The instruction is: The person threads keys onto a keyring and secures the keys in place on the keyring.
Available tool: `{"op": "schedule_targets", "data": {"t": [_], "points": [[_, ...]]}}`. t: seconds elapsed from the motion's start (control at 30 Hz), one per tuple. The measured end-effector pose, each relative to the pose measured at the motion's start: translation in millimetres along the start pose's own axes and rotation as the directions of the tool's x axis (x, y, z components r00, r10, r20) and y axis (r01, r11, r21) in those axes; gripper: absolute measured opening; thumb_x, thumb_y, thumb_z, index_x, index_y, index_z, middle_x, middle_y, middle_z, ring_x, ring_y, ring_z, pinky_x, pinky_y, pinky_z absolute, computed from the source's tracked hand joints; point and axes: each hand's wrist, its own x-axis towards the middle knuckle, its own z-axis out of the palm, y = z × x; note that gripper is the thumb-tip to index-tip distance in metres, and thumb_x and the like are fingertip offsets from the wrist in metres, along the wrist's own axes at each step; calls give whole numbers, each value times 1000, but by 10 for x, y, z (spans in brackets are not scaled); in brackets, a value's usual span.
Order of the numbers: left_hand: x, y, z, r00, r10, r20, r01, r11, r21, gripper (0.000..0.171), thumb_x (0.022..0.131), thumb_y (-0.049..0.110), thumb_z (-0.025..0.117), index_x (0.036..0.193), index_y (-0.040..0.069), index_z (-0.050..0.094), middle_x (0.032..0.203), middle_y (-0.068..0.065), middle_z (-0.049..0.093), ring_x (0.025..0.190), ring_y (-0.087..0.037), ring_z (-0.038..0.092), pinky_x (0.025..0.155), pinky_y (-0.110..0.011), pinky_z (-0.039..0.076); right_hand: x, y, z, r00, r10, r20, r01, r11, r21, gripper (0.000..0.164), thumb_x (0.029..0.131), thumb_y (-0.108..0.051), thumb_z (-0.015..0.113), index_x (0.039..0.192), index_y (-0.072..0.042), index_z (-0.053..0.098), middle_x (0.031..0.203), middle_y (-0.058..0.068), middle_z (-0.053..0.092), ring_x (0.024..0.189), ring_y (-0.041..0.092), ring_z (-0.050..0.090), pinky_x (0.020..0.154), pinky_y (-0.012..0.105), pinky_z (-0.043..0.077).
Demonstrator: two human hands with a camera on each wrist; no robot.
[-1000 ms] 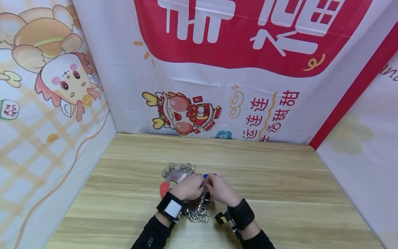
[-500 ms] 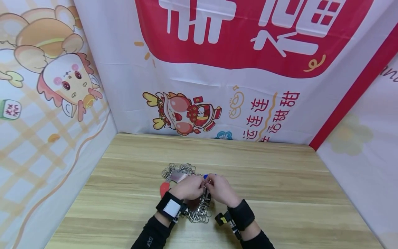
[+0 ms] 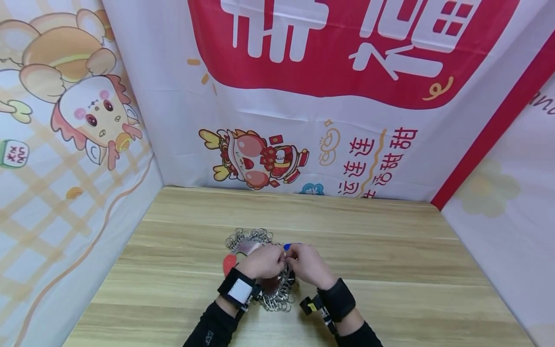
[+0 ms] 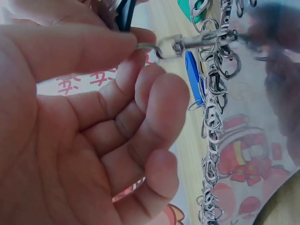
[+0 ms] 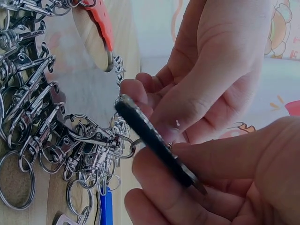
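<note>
Behind your wood-grain bench [image 3: 390, 241] hangs a white cloth backdrop [image 3: 303, 103] w/ a red panel & a cartoon dragon figure, and patterned side cloths [image 3: 43, 202] flank it L & R. Your black-sleeved forearms [image 3: 212, 327] reach in from the near side, each w/ a black wristband [image 3: 336, 299].

Btwn & partly under your hands, approx. mid-bench, is the shiny plate [image 3: 248, 246]; your left hand hides part of it, so its full outline can't be told. A fringe of swivel snap hooks and split rings [image 3: 277, 301] runs along its edge (the left wrist view even catches a red print mirrored in the plate).

Your left hand [image 3: 264, 260] is over the plate, grip narrow: thumb & index pinch a small metal ring [image 4: 153, 46], w/ the other fingers loosely bent. Your right hand [image 3: 308, 262] is just beside it, its grip holding a flat black-edged pc. [image 5: 150, 140] btwn thumb & fingers; can't tell what the pc. is.

A red tag [image 3: 230, 263] is at the plate's L side, a blue tag [image 5: 107, 206] near your right hand, by the fringe. A green bit [image 4: 187, 9] shows at the left wrist view's top edge, mostly cut off.

One swivel snap hook [image 4: 191, 43] sticks out sideways from the plate's edge, its swivel end meeting the small metal ring in your pinch. Whether the black-edged pc. is linked to that ring, can't tell.
</note>
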Motion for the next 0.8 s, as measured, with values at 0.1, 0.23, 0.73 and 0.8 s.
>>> {"op": "schedule_targets", "data": {"t": [0.1,0.23,0.73,0.8], "points": [[-6,4,-2,1000,31,-3,-31,1000,0,25,86,12,58,63,14,47,60,5,42,50,-8,42,49,-23,34,-4,-7,0,1000,10,-16,-10,1000,0,11,85,-3,64,77,-9,61,70,-4,60,59,6,52,52,22,44],[-13,6,-1,998,56,-7,-56,998,4,25,88,13,58,65,13,48,61,5,44,52,-8,43,50,-23,36,-2,-3,3,1000,7,-18,-7,1000,-2,11,86,-3,64,77,-9,61,68,-5,58,57,6,51,51,22,43],[-9,4,2,1000,19,-3,-19,1000,-18,24,85,11,60,64,14,48,60,5,43,51,-9,43,50,-23,35,1,-4,3,1000,-31,-4,31,999,-8,11,86,-2,63,77,-9,61,68,-5,58,56,5,49,51,22,42],[-7,4,5,999,33,0,-33,999,-9,24,85,10,60,64,14,48,60,5,42,51,-8,42,50,-23,35,-1,-7,1,998,-53,-24,53,999,-13,12,85,-1,63,76,-8,61,67,-5,58,55,5,48,50,22,42]]}}
